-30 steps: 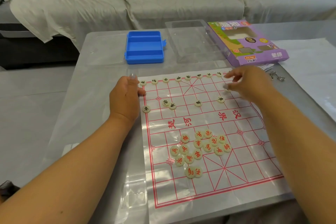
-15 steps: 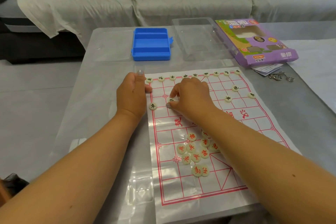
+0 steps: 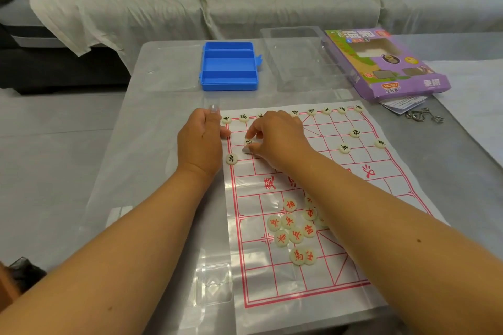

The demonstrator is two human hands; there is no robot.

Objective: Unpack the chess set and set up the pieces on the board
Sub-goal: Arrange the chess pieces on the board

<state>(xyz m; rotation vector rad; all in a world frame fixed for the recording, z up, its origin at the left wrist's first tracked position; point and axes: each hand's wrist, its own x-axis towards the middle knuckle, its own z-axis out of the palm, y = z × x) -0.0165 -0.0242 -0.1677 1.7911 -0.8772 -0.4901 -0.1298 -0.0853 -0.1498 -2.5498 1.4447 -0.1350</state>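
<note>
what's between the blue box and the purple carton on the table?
Head view: a clear plastic tray sits between the blue box and the purple carton, its right edge against the carton and a bare gap to the box.

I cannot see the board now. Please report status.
Left hand flat on board edge. Right hand pinching black piece. Red pieces heaped, unplaced. Nothing blocking.
</note>
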